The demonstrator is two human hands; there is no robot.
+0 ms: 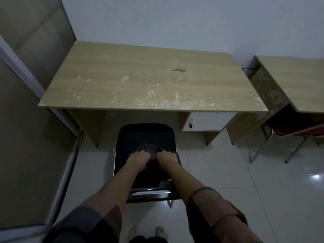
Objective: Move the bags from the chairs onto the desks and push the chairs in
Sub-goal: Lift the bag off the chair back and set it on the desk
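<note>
Both hands, left hand (139,159) and right hand (166,157), curl their fingers round a small, crumpled dark grey bag (148,149) lying on the black chair (145,135) seat. The chair faces the wooden counter (149,79), its front edge just short of the knee gap; bare tiled floor (228,172) lies either side.

dark bag (147,149) on black chair (146,135) (seat) | chair before desk (149,81)

second desk (298,81): cut off right | red chair (298,130): mostly hidden beneath
</note>
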